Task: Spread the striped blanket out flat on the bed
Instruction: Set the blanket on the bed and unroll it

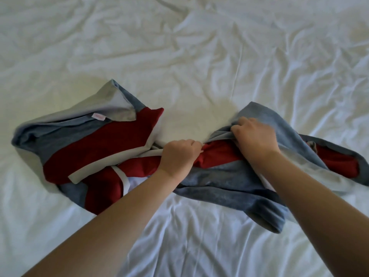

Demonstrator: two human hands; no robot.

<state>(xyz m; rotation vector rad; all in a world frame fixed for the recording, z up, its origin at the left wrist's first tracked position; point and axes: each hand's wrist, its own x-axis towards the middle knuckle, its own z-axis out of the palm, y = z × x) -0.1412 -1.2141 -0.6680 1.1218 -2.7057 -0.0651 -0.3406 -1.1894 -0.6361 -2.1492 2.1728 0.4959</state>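
Noted striped blanket (pixel 95 148) crumpled on bed (pixel 199 56), left hand (pixel 179 156) right of its pink label (pixel 99 117) clenched on the twisted middle, right hand (pixel 255 136) farther right gripping a blue fold; advise drawing both apart, lifting slightly to untwist.

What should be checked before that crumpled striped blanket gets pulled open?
1. Left hand grips the blanket: ok.
2. Right hand grips its blue edge: ok.
3. Blanket lying flat: not ok, bunched and twisted in the middle.
4. Room on the sheet beyond it: ok, only wrinkles show.
5. Hands hold matching corners: cannot tell, folds hide them.
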